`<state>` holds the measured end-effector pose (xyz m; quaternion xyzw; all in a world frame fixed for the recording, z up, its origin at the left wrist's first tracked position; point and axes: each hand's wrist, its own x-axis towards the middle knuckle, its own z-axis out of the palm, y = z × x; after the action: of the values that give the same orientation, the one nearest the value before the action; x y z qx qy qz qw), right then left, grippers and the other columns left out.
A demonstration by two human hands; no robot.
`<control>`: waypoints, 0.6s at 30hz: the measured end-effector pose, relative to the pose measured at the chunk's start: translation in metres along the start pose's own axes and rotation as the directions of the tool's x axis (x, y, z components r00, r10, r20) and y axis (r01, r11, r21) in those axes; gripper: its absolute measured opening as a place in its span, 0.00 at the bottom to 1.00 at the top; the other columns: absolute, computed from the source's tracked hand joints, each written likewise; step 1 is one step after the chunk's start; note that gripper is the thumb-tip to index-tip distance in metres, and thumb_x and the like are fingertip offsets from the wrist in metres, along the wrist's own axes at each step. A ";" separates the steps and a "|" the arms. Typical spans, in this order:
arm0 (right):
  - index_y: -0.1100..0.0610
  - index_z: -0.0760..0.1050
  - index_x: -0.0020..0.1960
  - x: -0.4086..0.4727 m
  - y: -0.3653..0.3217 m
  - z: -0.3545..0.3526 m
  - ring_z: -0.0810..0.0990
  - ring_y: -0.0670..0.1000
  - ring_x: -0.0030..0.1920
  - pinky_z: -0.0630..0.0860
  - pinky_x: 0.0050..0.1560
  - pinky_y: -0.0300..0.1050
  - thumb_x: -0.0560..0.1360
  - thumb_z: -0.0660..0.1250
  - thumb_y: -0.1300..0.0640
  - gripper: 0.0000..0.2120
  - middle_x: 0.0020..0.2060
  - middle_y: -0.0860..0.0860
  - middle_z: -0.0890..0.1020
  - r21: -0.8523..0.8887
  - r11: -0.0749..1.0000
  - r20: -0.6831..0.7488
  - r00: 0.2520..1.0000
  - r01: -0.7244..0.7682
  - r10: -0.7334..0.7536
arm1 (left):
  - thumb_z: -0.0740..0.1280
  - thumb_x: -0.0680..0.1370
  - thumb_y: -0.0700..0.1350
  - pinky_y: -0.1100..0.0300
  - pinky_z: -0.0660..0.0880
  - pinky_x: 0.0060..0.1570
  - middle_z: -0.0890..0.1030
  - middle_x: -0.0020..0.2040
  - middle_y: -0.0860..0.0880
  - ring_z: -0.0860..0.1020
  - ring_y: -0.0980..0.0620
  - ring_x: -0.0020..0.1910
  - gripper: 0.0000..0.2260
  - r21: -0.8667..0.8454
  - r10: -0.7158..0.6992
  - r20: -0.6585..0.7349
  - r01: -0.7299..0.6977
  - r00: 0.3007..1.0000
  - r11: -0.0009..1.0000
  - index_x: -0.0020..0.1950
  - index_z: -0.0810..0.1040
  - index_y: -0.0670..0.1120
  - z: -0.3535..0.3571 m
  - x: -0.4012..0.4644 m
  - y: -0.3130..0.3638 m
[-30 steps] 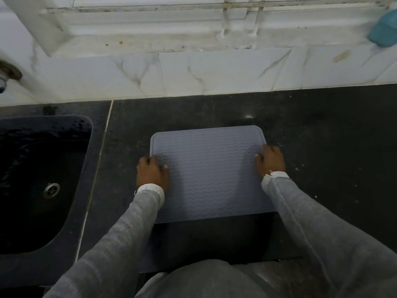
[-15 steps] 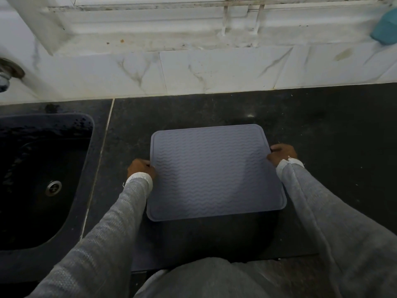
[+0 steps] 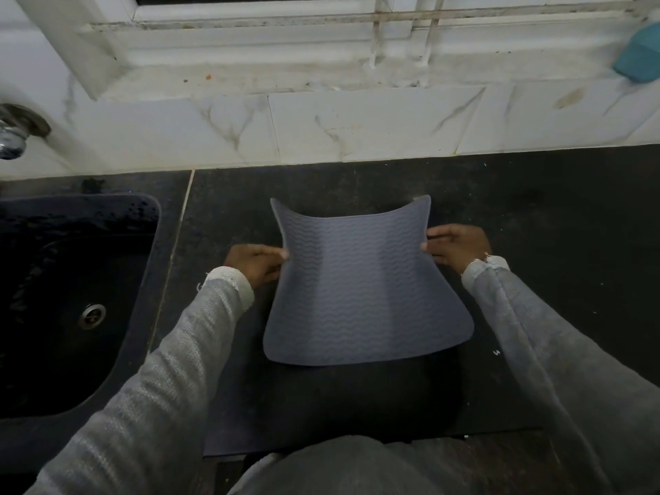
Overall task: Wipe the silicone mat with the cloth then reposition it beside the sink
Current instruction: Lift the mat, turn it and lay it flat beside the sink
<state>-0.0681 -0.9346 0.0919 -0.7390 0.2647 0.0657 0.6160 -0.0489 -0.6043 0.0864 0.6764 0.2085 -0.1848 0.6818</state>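
The silicone mat [image 3: 360,284] is held clear of the dark counter [image 3: 535,226], sagging through its middle, with its far corners curled up toward twelve o'clock and its near edge drooping toward six. Its shadow is cast on the counter below and nearer than it. The mat is pinched at mid-length on both side edges: the left hand [image 3: 255,262] is closed on the nine o'clock edge, thumb on top and fingers tucked beneath, and the right hand [image 3: 457,244] is closed in the same way on the three o'clock edge. The mat therefore lies between the two hands, its span running from nine to three, and neither hand is free.

The sink [image 3: 153,266] lies at nine o'clock from the mat, beyond the left hand, with a pale seam [image 3: 175,262] in the counter between them; the left hand is the nearer one to it. A shift toward nine o'clock is judged to be what the placing calls for, led by the left hand, with the bare strip between seam and mat as the likely landing place. No cloth can be seen, so whether wiping has been done cannot be told.

A tap [image 3: 14,137] is seen above the sink at ten o'clock, and a teal object [image 3: 639,62] rests on the sill at two o'clock.
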 end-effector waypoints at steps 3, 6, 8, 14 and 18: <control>0.61 0.79 0.45 -0.022 -0.016 0.032 0.84 0.51 0.41 0.83 0.38 0.39 0.67 0.73 0.70 0.09 0.42 0.56 0.84 0.085 0.991 0.045 0.993 0.105 -0.109 | 0.66 0.75 0.30 0.67 0.78 0.30 0.82 0.29 0.50 0.81 0.59 0.29 0.06 -0.032 0.050 0.094 -0.048 0.994 0.998 0.40 0.77 0.38 0.035 -0.015 0.011; 0.61 0.80 0.44 -0.039 -0.025 0.061 0.83 0.51 0.40 0.83 0.42 0.42 0.68 0.73 0.70 0.07 0.40 0.56 0.83 0.123 0.978 0.077 0.980 0.171 -0.181 | 0.67 0.75 0.31 0.66 0.80 0.32 0.80 0.36 0.45 0.80 0.55 0.32 0.05 -0.045 0.064 0.123 -0.058 0.990 0.997 0.41 0.77 0.38 0.067 -0.025 0.013; 0.63 0.80 0.47 -0.045 -0.028 0.076 0.82 0.50 0.37 0.82 0.40 0.40 0.68 0.73 0.69 0.08 0.38 0.54 0.83 0.123 0.975 0.078 0.978 0.186 -0.196 | 0.67 0.75 0.31 0.65 0.80 0.33 0.79 0.37 0.45 0.80 0.56 0.30 0.05 -0.052 0.070 0.127 -0.064 0.989 0.997 0.40 0.77 0.38 0.083 -0.027 0.011; 0.61 0.81 0.47 -0.048 -0.026 0.089 0.83 0.48 0.37 0.82 0.37 0.38 0.67 0.75 0.66 0.10 0.36 0.51 0.83 0.094 0.971 0.039 0.974 0.219 -0.223 | 0.67 0.75 0.32 0.66 0.79 0.33 0.80 0.37 0.44 0.80 0.58 0.28 0.04 -0.070 0.103 0.148 -0.093 0.984 0.993 0.41 0.77 0.38 0.097 -0.028 0.010; 0.60 0.81 0.47 -0.049 -0.025 0.088 0.83 0.48 0.38 0.82 0.38 0.38 0.67 0.75 0.66 0.10 0.36 0.51 0.83 0.076 0.973 0.030 0.975 0.219 -0.222 | 0.68 0.75 0.32 0.66 0.79 0.33 0.80 0.38 0.44 0.81 0.58 0.29 0.03 -0.082 0.103 0.148 -0.092 0.984 0.992 0.42 0.78 0.38 0.097 -0.028 0.011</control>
<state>-0.0782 -0.8339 0.1139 -0.7397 0.1714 0.0014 0.6508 -0.0634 -0.7019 0.1102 0.6437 0.1294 -0.1942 0.7288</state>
